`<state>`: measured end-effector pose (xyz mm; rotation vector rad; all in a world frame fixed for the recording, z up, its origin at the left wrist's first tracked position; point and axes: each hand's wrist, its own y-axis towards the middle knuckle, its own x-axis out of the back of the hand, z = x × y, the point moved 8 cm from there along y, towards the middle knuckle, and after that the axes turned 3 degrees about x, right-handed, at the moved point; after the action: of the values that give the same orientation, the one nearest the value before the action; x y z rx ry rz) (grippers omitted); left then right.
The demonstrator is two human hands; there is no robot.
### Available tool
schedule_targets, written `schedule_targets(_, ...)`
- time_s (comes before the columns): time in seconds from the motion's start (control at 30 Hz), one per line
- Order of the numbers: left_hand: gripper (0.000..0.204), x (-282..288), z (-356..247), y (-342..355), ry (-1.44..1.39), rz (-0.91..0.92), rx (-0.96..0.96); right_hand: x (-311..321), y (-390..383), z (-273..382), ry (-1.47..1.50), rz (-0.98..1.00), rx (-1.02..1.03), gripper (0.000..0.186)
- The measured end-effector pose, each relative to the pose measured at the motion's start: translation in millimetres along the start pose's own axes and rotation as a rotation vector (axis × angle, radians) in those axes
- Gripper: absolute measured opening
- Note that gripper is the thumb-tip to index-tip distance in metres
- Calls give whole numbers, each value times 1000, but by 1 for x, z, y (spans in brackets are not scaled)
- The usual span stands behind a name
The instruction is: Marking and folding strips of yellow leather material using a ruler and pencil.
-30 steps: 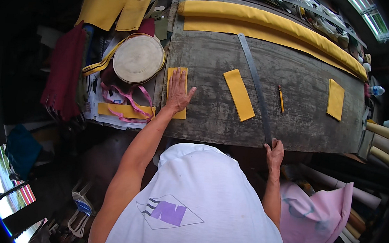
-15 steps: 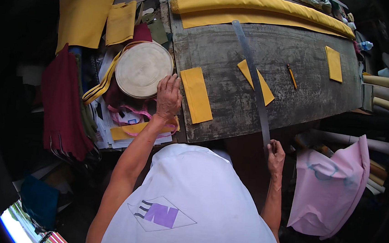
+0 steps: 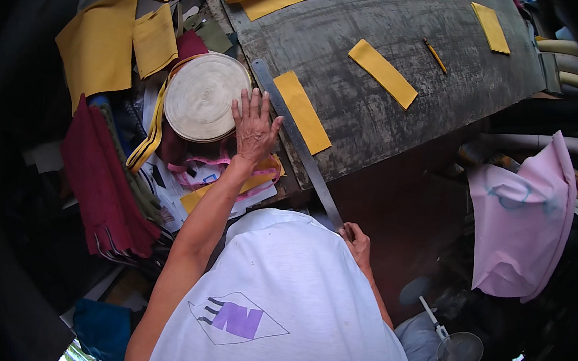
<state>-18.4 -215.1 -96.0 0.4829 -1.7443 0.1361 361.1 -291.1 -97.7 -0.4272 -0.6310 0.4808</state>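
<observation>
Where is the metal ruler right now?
In the head view, the metal ruler slants between the left hand and the leftmost yellow strip on the dark tabletop, its near end in the right hand.

This looks like a cloth workshop. A big, scratched table (image 3: 313,47) has flat yellow pieces (image 3: 383,74) on it, with a pencil (image 3: 435,55) and a long metal ruler (image 3: 300,147). Dark red cloth (image 3: 99,179) is at the left, and long rolls (image 3: 571,65) lie stacked at the right.
</observation>
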Motion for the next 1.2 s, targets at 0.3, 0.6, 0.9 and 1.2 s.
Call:
schedule_targets(0.3,62,-7,2,0,106,35,13,-8,0,6,40,-4,49,22)
schedule_targets(0.6,62,-10,1,1,127,51,27,-9,6,2,-52,66,-12,23)
schedule_targets(0.9,60,-12,1,1,139,60,32,-11,6,-2,-47,57,-20,26)
schedule_targets(1.2,60,-10,0,1,125,46,33,-14,7,-4,-51,70,-27,27)
